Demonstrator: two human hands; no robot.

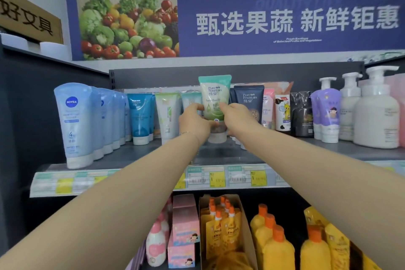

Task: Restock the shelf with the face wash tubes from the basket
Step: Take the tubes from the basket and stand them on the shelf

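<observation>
Two bare hands are holding one pale green and white plastic face wash tube [214,96] upright, cap down, over the middle of the dark grey metal shelf [219,155]. The left hand [194,121] is curling its fingers round the tube's lower left side, and the right hand [235,117] is pinching its right edge with thumb and fingertips. The tube's label is reading "Pure Fountain" above Chinese characters, and its clear cap is hanging low at the shelf surface; whether it is touching cannot be told. Just behind it on the right, a dark navy tube [248,103] is carrying the same "Pure Fountain" name, as is a mid-blue tube [140,114] further left. At the far left, a row of light blue tubes [73,125] is showing the round "NIVEA" logo. White pump bottles [375,114] are standing at the right end, beside small purple tubes [328,114]. Green, white and yellow price tags [217,178] are lining the shelf edge, their print too blurred to read beyond a "¥" sign. Above, a blue banner [285,22] with a fruit and vegetable photo is reading "甄选果蔬 新鲜钜惠". Below, yellow bottles with orange caps [278,250] and pink boxes [184,221] are filling the lower shelf.
</observation>
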